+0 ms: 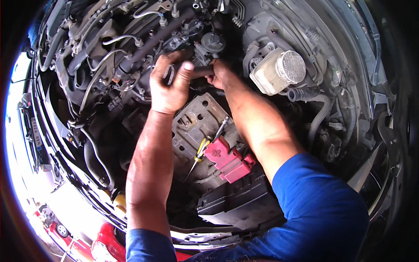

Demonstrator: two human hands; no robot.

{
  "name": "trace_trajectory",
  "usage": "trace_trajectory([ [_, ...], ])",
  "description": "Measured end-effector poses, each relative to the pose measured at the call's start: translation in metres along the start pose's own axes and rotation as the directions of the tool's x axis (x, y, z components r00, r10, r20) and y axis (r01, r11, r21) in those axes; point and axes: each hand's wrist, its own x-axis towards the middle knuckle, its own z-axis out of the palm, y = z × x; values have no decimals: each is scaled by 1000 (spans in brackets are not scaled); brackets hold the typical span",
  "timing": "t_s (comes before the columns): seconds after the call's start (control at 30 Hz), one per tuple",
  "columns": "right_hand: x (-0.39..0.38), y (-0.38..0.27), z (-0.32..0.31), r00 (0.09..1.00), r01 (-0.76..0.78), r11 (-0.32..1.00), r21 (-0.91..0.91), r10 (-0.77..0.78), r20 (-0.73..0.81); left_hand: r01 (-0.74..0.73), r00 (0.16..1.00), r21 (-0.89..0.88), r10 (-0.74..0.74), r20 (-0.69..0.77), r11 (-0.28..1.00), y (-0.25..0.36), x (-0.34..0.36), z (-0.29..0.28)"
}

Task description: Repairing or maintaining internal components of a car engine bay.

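A short length of dark rubber hose point(201, 72) runs between my two hands, deep in a car's engine bay. My left hand point(169, 85) is closed around its left end, thumb pointing up and fingers curled over behind. A pale, thin loop point(169, 74) shows at the left fingers; I cannot tell if it is a clamp. My right hand point(221, 75) grips the hose's right end, its fingertips partly hidden. Just beyond the hose sits a round grey metal valve-like part point(212, 43). Below the hands lies a dirty metal battery tray point(198, 114).
A yellow-handled screwdriver point(200, 149), a ratchet-like metal tool point(221, 127) and a red plastic terminal cover point(227, 159) rest by the tray. Nearer stands a black box point(235, 201). At right are a fluid reservoir point(277, 72) and an open-ended hose point(301, 93); metal fuel lines point(102, 72) at left.
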Motion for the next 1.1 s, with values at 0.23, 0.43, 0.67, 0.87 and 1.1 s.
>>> trace_trajectory([
  [0.23, -6, 2, 1, 999, 50, 999, -19, -50, 22, 36, 977, -389, 49, 206, 921, -15, 10, 3],
  [0.43, -20, -3, 1, 997, 71, 997, 11, -71, 43, 16, 986, -381, 49, 160, 925, -16, 24, 18],
  [0.67, -22, -5, 3, 991, 77, 996, 50, -82, 107, 14, 990, -317, 32, 138, 948, -11, 30, 22],
  [0.87, -21, -4, 0, 992, 67, 996, 67, -74, 105, 50, 987, -364, 10, 161, 930, -9, 32, 26],
  [1.1, -20, -6, -1, 985, 79, 993, 87, -91, 147, 43, 981, -381, 32, 189, 924, -2, 38, 30],
])
